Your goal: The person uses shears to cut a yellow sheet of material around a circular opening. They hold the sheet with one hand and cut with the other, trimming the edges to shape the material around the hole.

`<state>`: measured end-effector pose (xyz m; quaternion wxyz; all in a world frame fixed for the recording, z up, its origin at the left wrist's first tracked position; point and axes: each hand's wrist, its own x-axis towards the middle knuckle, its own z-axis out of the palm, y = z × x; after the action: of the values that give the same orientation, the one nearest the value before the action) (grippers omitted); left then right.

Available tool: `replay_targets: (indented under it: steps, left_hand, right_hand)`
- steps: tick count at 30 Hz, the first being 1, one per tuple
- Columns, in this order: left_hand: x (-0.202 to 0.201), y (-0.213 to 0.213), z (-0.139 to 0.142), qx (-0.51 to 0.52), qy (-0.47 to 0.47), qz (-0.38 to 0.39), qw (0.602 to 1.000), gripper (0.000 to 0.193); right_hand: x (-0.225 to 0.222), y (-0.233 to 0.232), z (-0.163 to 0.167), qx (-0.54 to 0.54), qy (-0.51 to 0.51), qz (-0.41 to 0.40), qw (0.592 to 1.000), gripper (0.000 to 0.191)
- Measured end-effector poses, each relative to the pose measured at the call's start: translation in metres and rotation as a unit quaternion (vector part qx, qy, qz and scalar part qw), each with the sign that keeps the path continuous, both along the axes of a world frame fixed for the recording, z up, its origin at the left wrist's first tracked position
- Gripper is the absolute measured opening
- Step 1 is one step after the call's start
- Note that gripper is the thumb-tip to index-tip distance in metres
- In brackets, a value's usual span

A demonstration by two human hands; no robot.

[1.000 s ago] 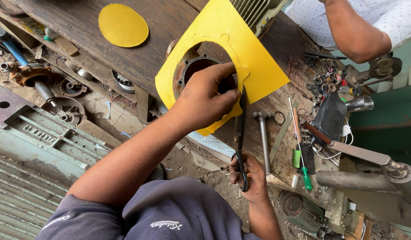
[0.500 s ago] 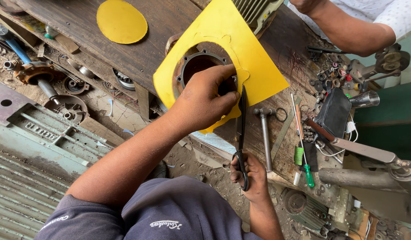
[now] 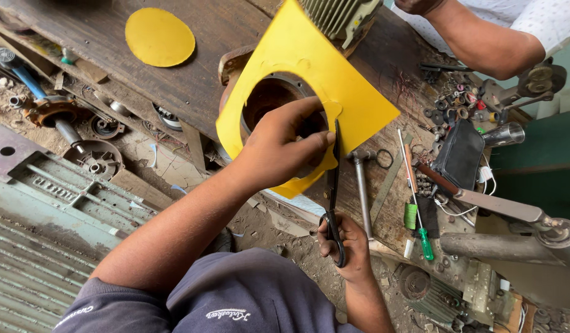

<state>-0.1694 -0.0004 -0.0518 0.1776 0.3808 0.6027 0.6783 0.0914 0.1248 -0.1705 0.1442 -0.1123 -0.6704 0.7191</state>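
My left hand grips the inner edge of a yellow sheet that has a large round hole cut in it. The sheet is held over a round metal motor housing, seen through the hole. My right hand holds black scissors by the handles, blades pointing up into the sheet's lower edge beside my left fingers. A cut-out yellow disc lies on the wooden bench at upper left.
A hammer, screwdrivers, a black pouch and several small washers lie to the right. Another person's arm reaches in at top right. A finned motor body stands behind the sheet. Grey metal castings lie at left.
The scissors' blades have moved slightly along the sheet's lower edge. The other person's arm has shifted at top right. My left hand keeps its grip.
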Motion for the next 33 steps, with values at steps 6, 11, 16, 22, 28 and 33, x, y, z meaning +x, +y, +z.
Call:
replay_targets:
  steps: [6,11,16,22,28,33]
  left_hand:
    - [0.001,0.013,-0.015,0.135,-0.239,-0.097,0.957,0.021]
    - [0.005,0.023,-0.018,0.165,-0.329,-0.094,0.925,0.015]
    - [0.011,0.029,-0.015,0.223,-0.427,-0.119,0.868,0.007]
    - [0.022,0.046,-0.014,0.284,-0.415,-0.139,0.853,0.008]
    - [0.037,0.056,-0.011,0.281,-0.400,-0.061,0.871,0.009]
    - [0.045,0.052,-0.006,0.293,-0.379,-0.024,0.878,0.010]
  right_hand:
    - [0.002,0.009,-0.003,-0.041,-0.008,0.015,0.999,0.047]
    - [0.000,0.021,-0.010,0.001,0.050,0.056,0.997,0.051]
    - [0.010,0.035,-0.014,-0.009,0.028,0.061,0.998,0.057]
    - [0.016,0.059,-0.016,-0.066,-0.008,0.091,0.994,0.061]
    - [0.023,0.079,-0.014,-0.049,-0.007,0.096,0.994,0.062]
    - [0.026,0.092,-0.017,-0.040,0.000,0.122,0.992,0.062]
